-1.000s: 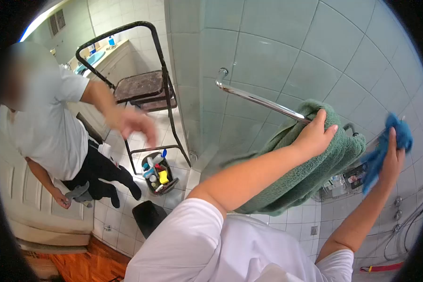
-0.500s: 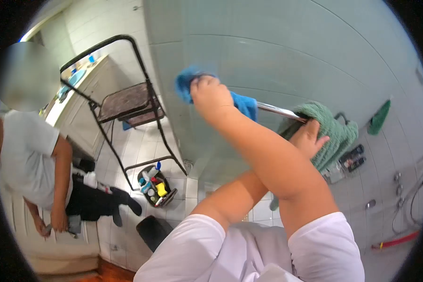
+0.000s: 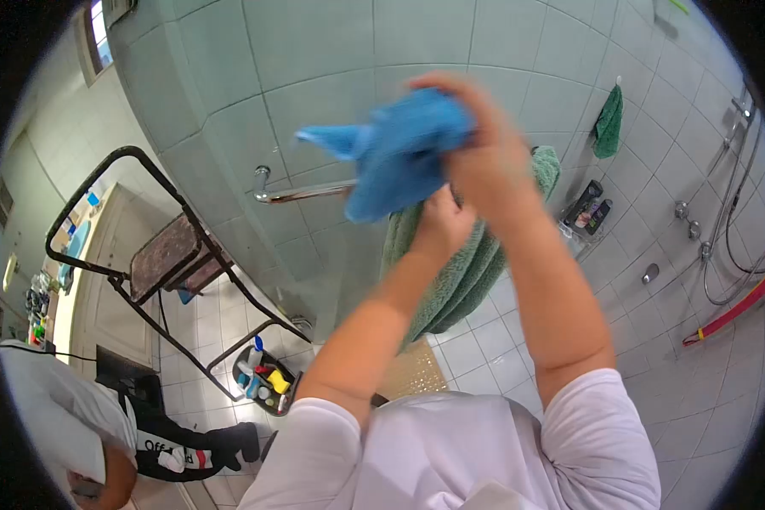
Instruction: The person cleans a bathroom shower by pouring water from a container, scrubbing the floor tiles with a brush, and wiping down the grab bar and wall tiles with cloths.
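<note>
My right hand (image 3: 495, 161), smeared by motion, is closed around a bunched blue cloth (image 3: 408, 153) held up in front of the glass panel. A corner of the cloth sticks out to the left. Below it, my left hand (image 3: 444, 223) grips the thick green towel (image 3: 455, 293) near its top. Some of its fingers are hidden behind the cloth. The towel hangs over a chrome towel bar (image 3: 310, 193), whose left end and bracket show. The bar's middle is covered by the cloth, towel and hands.
A black-framed step stool (image 3: 166, 246) stands left, with a caddy of bottles (image 3: 265, 382) beside its foot. A person in a grey shirt (image 3: 59, 416) is at lower left. Right are a small green cloth (image 3: 609, 123), bottles (image 3: 588, 206) and a shower hose (image 3: 727, 221).
My right hand has lifted the blue cloth off the bar and moved right. My left hand has shifted left with the green towel, and my arms have uncrossed. The view has turned right.
</note>
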`<state>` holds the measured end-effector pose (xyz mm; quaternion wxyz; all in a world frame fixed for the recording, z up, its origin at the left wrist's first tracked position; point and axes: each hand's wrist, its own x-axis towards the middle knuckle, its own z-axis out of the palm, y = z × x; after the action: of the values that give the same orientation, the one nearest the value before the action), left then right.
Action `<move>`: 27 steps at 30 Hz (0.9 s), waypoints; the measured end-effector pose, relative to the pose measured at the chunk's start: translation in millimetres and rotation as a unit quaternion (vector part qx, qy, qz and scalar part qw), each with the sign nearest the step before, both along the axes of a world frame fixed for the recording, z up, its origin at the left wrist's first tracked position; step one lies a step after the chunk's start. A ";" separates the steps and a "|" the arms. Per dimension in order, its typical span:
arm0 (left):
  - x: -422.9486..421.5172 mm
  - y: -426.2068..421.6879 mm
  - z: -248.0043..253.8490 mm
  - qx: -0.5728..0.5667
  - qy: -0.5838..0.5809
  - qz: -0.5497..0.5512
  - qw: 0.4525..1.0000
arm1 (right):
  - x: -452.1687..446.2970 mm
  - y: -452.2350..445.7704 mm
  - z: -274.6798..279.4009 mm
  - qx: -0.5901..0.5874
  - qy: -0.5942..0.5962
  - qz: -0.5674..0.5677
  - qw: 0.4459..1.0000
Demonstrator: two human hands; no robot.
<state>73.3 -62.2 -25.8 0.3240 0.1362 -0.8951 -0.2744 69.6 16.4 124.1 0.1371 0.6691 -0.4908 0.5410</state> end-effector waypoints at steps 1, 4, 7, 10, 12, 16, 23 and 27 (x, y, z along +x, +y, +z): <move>21.4 11.6 22.4 -0.287 -0.175 0.163 0.928 | -14.4 25.5 7.5 0.016 -0.121 0.043 0.992; 35.2 -14.2 31.8 0.289 0.337 -0.041 0.895 | -79.7 73.6 -1.7 -0.041 -0.381 0.118 0.916; 93.6 -20.7 81.8 0.476 0.379 -0.047 0.792 | -148.2 76.3 -47.6 -0.012 -0.506 0.088 0.858; 136.7 -54.4 90.5 0.499 0.360 -0.048 0.787 | -179.8 35.9 -82.6 0.242 -0.326 -0.354 0.842; 163.3 -66.7 94.1 0.498 0.355 -0.018 0.791 | -199.1 34.5 -115.0 0.220 -0.506 -0.140 0.822; 205.5 -82.5 96.9 0.480 0.281 0.040 0.830 | -215.7 43.9 -114.4 0.142 -0.611 0.014 0.779; 248.9 -81.9 89.3 0.482 0.275 0.151 0.818 | -202.9 36.0 -74.7 0.087 -0.541 -0.026 0.836; 253.4 -101.6 102.3 0.379 0.214 0.157 0.887 | -241.8 13.1 -73.2 0.185 -0.514 -0.123 0.828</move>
<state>326.7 -163.8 76.6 0.4700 0.3257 -0.5990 -0.5606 -172.2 29.5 50.8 -0.1962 0.2407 -0.6597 0.6843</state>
